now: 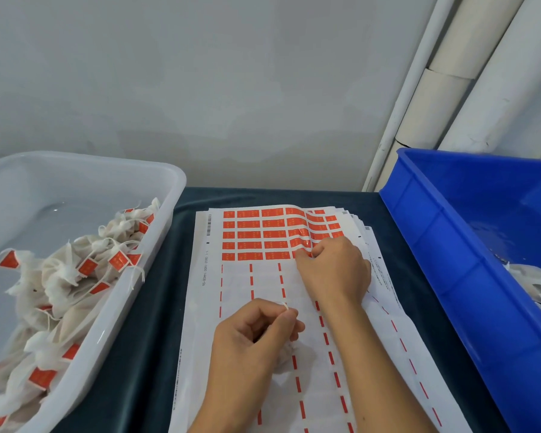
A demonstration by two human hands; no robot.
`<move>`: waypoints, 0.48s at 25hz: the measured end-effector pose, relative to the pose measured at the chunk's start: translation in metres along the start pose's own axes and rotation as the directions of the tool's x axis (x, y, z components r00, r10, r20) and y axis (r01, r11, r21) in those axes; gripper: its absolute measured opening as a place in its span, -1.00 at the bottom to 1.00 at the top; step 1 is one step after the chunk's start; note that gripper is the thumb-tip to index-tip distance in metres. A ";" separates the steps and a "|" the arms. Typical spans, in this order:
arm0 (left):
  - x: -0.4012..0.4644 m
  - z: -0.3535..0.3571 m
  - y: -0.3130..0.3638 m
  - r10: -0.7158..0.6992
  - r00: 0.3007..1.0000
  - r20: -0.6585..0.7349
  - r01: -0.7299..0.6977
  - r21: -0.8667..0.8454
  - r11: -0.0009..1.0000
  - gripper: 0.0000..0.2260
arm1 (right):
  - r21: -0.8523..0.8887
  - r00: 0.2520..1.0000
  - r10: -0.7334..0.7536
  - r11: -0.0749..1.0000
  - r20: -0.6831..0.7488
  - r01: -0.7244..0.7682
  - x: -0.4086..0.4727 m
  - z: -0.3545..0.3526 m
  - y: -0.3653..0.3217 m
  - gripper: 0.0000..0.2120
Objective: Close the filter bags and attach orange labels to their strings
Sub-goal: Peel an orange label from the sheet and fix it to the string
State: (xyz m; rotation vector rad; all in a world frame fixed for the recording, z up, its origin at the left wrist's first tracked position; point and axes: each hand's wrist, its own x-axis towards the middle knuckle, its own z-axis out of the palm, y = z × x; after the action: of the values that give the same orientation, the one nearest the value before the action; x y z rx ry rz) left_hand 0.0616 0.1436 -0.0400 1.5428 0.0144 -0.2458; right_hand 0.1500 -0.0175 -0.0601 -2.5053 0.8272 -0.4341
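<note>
A dark teal cloth covers the worktop (156, 307), which stands against a pale grey wall (200, 89) with white pipes (450, 89) in its right corner. On it, a stack of label sheets (200, 307) lies between a translucent tub (85, 345) of labelled filter bags (60, 276) and a blue crate (444, 245). The right hand (334, 270) pinches an orange label (302, 253) on the top sheet; the left hand (253, 332) pinches a string (285, 305) above a filter bag (289, 354).

labels (249, 234): orange, grid
sheet (264, 285): white, red dashed lines
left tub (156, 195): translucent white
right crate (450, 245): blue
cloth (150, 307): dark teal
</note>
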 end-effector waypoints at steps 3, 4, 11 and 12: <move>0.000 -0.001 0.000 -0.004 1.000 0.006 0.004 -0.012 1.000 -0.81 | 0.055 0.986 0.056 0.996 0.156 -0.065 0.015 -0.007 0.003 -0.70; 0.000 -0.001 0.000 -0.006 1.000 0.007 0.006 -0.014 1.000 -0.81 | 0.056 0.977 0.056 0.996 0.207 -0.069 0.020 -0.009 0.004 -0.71; 0.002 -0.001 0.000 -0.028 1.000 0.003 0.028 -0.007 1.000 -0.79 | 0.125 0.947 0.027 0.990 0.319 -0.070 0.032 -0.012 0.010 -0.73; 0.002 -0.001 0.000 -0.025 1.000 0.004 0.026 -0.009 1.000 -0.79 | 0.121 0.947 0.022 0.991 0.321 -0.064 0.033 -0.013 0.010 -0.72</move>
State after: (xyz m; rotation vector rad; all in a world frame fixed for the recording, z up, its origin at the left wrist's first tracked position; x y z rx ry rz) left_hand 0.0639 0.1442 -0.0406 1.5343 0.0323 -0.2684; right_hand 0.1655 -0.0495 -0.0497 -2.3464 0.6989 -0.0596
